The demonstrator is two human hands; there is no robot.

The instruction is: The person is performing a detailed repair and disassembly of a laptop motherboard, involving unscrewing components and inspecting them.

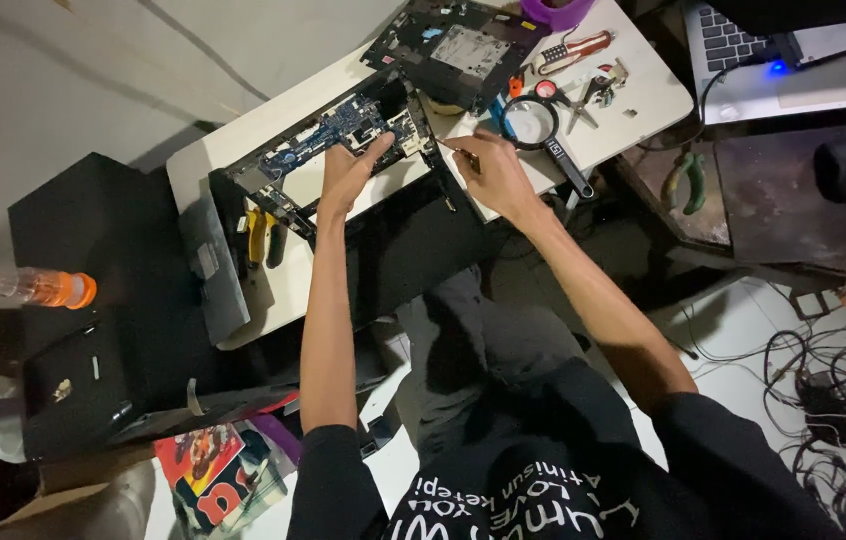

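- An orange bottle [43, 288] lies on the black box at far left; what is inside, I cannot tell.
- The left hand [348, 172], fingers spread, presses the blue board [328, 135] inside the opened laptop [343, 150] on the white table [643, 95], near its middle.
- The right hand [498, 170] pinches a thin tool [448, 146] just beside it.
- It looks like taking-apart work; the next move needs a steady tip.

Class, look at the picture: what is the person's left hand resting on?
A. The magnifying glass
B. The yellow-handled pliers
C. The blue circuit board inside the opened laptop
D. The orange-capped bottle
C: the left hand lies with its fingers on the blue circuit board of the opened laptop, while the right hand holds a thin tool beside the magnifying glass.
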